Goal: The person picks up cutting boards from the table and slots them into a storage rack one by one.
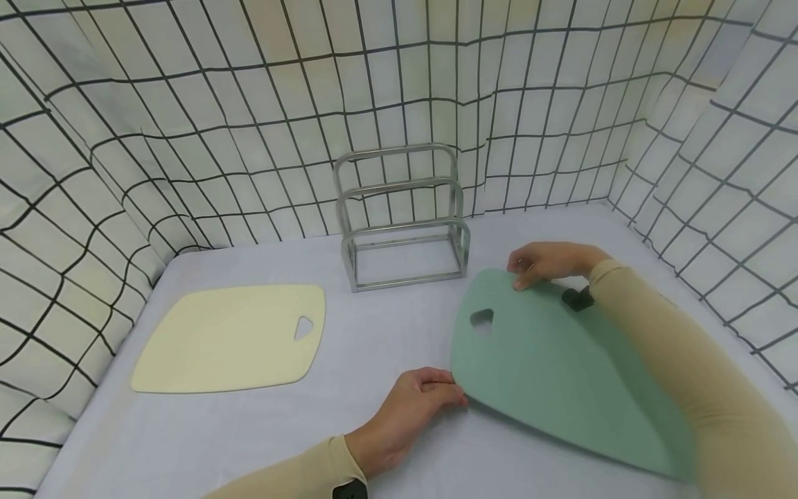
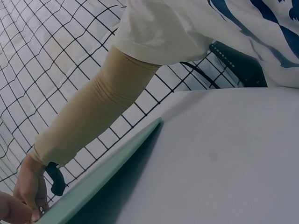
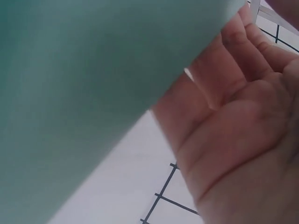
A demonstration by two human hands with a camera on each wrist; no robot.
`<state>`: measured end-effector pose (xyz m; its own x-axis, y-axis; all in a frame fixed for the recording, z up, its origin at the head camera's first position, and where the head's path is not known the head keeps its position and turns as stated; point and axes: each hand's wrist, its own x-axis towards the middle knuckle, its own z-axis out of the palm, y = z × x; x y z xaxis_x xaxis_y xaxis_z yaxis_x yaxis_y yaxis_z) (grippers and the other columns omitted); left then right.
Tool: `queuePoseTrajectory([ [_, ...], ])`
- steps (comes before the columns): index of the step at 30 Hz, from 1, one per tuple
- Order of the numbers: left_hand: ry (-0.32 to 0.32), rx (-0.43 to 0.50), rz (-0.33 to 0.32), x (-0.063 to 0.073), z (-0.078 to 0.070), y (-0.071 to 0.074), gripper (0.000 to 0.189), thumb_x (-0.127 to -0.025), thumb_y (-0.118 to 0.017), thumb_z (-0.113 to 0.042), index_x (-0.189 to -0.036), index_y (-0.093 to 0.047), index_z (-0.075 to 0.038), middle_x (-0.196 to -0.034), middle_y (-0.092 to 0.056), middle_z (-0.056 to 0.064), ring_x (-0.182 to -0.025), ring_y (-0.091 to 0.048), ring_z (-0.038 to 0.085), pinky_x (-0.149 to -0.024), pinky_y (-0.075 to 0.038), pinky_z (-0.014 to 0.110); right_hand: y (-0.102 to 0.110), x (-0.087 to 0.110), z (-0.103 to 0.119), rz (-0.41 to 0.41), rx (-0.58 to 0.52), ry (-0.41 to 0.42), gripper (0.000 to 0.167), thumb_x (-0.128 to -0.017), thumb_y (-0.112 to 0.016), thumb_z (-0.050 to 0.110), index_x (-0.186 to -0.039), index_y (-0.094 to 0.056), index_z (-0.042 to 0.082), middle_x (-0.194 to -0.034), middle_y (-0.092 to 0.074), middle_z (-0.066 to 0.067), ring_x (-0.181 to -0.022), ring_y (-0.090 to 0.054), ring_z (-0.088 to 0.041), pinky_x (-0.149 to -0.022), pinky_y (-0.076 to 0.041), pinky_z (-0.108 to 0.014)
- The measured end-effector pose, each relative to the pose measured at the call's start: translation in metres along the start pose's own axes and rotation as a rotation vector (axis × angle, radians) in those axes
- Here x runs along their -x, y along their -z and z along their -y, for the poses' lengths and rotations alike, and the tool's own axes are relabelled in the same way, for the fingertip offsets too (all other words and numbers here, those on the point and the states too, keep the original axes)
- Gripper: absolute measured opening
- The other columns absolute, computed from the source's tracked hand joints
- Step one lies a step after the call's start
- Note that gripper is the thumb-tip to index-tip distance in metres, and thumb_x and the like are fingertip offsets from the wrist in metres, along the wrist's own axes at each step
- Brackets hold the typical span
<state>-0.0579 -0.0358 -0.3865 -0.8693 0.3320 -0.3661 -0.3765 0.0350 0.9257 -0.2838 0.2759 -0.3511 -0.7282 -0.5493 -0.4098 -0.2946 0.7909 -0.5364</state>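
A green cutting board [image 1: 548, 367] with a cut-out handle hole is between my hands on the right of the table. My left hand [image 1: 404, 414] pinches its left edge, thumb on top. At the far edge, my right hand [image 1: 551, 262] grips the board between thumb and fingers. The left wrist view shows the board [image 2: 112, 165] tilted, one side raised over the white surface with shadow beneath. In the right wrist view, the right hand's fingers [image 3: 210, 74] pass behind the board's edge. A cream-yellow cutting board [image 1: 231, 339] lies flat on the left, its handle hole toward the middle.
A metal rack [image 1: 405, 283] with upright loops stands at the back centre, left of my right hand. Black wire grid panels [image 1: 262, 118] backed with white fabric enclose the back and sides. A white cloth [image 1: 368, 346] covers the table.
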Motion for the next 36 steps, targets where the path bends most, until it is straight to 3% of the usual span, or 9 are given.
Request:
queuePoseTrajectory([
  [8, -0.027, 0.015, -0.023, -0.001, -0.002, 0.002, 0.036, -0.091, -0.071, -0.015, -0.12, -0.06, 0.003, -0.089, -0.077, -0.002, -0.09, -0.07, 0.007, -0.092, -0.054, 0.025, -0.002, -0.001, 0.003, -0.058, 0.011, 0.062, 0.045, -0.094, -0.072, 0.045, -0.128, -0.069, 0.015, -0.122, -0.075, -0.003, -0.112, -0.07, -0.02, -0.102, -0.058, -0.049],
  [22, -0.007, 0.067, -0.048, -0.009, 0.009, -0.003, 0.036, -0.092, -0.069, -0.01, -0.123, -0.059, 0.007, -0.099, -0.074, 0.005, -0.088, -0.071, 0.008, -0.088, -0.059, 0.024, -0.007, -0.007, 0.002, -0.054, -0.032, 0.046, 0.038, -0.094, -0.072, 0.044, -0.123, -0.069, 0.019, -0.116, -0.075, -0.001, -0.103, -0.071, -0.017, -0.095, -0.06, -0.041],
  [27, 0.015, 0.165, -0.004, -0.011, 0.012, -0.011, 0.039, -0.092, -0.068, -0.006, -0.127, -0.059, 0.007, -0.107, -0.076, 0.009, -0.085, -0.072, 0.009, -0.088, -0.061, 0.025, -0.005, -0.006, 0.005, -0.053, -0.037, 0.057, 0.038, -0.094, -0.072, 0.043, -0.123, -0.069, 0.019, -0.116, -0.075, 0.0, -0.102, -0.071, -0.017, -0.094, -0.06, -0.04],
  [36, 0.007, 0.276, 0.066, -0.012, 0.019, -0.024, 0.048, -0.092, -0.069, 0.0, -0.136, -0.052, 0.005, -0.123, -0.072, 0.015, -0.1, -0.073, 0.014, -0.096, -0.062, 0.031, -0.001, -0.004, 0.01, -0.073, -0.037, 0.053, 0.037, -0.095, -0.071, 0.041, -0.125, -0.069, 0.018, -0.118, -0.075, -0.002, -0.104, -0.071, -0.018, -0.095, -0.06, -0.042],
])
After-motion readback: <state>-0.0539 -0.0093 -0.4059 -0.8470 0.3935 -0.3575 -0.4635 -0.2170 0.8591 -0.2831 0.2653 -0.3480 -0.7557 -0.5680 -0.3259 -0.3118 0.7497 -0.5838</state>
